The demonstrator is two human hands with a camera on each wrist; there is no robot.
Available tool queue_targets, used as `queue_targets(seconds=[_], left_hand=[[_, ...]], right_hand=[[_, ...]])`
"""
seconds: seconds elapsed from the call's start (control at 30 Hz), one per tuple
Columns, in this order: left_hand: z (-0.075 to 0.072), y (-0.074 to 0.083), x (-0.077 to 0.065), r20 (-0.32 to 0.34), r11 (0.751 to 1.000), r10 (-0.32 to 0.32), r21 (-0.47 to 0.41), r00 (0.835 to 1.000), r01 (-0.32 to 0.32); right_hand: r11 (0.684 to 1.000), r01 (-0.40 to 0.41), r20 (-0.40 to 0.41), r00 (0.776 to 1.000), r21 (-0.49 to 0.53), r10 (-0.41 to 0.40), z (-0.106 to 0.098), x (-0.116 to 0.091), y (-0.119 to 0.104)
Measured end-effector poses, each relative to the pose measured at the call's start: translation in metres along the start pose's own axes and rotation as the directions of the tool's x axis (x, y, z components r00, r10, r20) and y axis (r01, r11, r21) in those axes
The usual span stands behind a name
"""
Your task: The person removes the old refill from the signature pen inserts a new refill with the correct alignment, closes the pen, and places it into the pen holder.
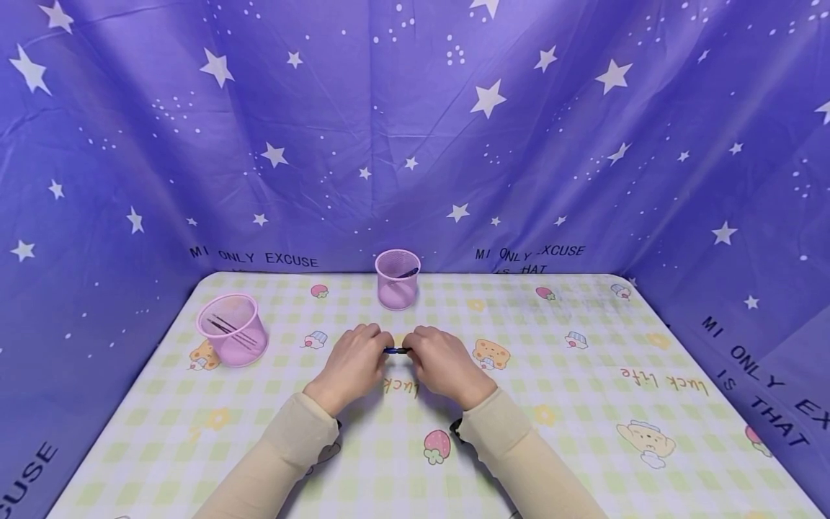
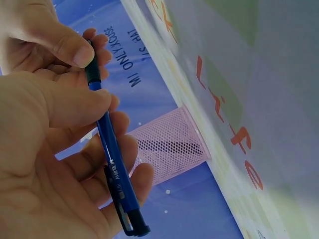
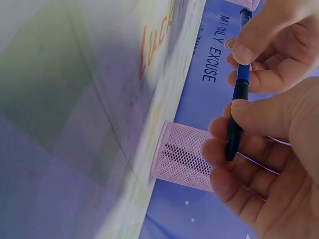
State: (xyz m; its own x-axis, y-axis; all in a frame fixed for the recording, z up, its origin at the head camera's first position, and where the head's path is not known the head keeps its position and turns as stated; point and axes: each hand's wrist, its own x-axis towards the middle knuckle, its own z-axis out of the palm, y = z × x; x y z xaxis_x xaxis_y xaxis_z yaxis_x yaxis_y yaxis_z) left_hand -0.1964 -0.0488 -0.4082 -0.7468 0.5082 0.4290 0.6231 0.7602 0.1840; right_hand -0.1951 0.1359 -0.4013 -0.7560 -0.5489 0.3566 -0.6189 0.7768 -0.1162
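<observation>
A blue ballpoint pen (image 1: 398, 351) with a dark ribbed grip is held level between both hands, over the middle of the table. My left hand (image 1: 355, 362) pinches its blue barrel (image 2: 109, 135) between thumb and fingers, with the clip end pointing away from the other hand. At the other end my right hand (image 1: 449, 362) pinches the black grip section (image 3: 240, 91), the dark tip showing past the thumb. The two hands are close together, thumbs facing each other. In the head view the fingers hide most of the pen.
A pink mesh pen cup (image 1: 398, 295) stands at the table's back edge with a dark pen leaning inside. At the left, another pink mesh cup (image 1: 249, 344) holds several thin dark sticks. A checked cloth (image 1: 570, 447) covers the table; starry blue curtains (image 1: 415, 209) surround it.
</observation>
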Motion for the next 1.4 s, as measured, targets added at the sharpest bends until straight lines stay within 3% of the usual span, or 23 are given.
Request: queue_targets(seconds=[0.43, 0.67, 1.4], left_hand=[[-0.0024, 0.0019, -0.0007, 0.038, 1.000, -0.011, -0.012, 0.999, 0.011], [-0.0024, 0.0012, -0.0024, 0.006, 0.999, -0.010, -0.053, 1.000, 0.010], [0.0000, -0.0014, -0.0002, -0.052, 0.997, -0.008, -0.071, 0.999, 0.004]], right_hand=[[1.000, 0.000, -0.006, 1.000, 0.005, 0.000, 0.0005, -0.0002, 0.0004], [1.000, 0.003, -0.006, 1.000, 0.006, -0.003, 0.0015, 0.0003, 0.0010], [1.000, 0.011, -0.008, 1.000, 0.001, -0.011, 0.0009, -0.0001, 0.0001]])
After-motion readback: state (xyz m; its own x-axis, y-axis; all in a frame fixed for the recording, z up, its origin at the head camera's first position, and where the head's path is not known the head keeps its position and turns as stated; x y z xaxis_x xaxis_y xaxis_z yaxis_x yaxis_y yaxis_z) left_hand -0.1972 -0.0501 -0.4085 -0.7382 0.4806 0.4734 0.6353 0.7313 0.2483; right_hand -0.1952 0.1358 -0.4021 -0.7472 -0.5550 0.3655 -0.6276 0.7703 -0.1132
